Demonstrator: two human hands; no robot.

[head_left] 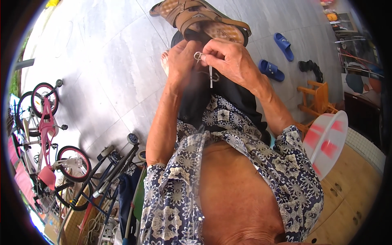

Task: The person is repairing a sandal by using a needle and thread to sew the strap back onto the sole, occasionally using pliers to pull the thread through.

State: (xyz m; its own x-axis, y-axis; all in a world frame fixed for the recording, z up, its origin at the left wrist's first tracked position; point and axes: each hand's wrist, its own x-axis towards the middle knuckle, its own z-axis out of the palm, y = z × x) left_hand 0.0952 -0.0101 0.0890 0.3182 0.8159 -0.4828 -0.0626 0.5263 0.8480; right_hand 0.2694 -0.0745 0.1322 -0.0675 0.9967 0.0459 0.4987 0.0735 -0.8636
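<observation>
Thin whitish looped cord [197, 56], just nearer than the brown strappy sandal [196, 18], is pinched by the right hand [233, 60]; left hand [179, 57] curled, grip hidden. Short, light pulls should suit; blue plastic slippers [284, 47] lie right of the sandal, grey tiles [110, 53] spread left toward a pink-framed bicycle [48, 130]

grey tiled floor [114, 53] | wooden stool [321, 96], right | bright light, left
</observation>
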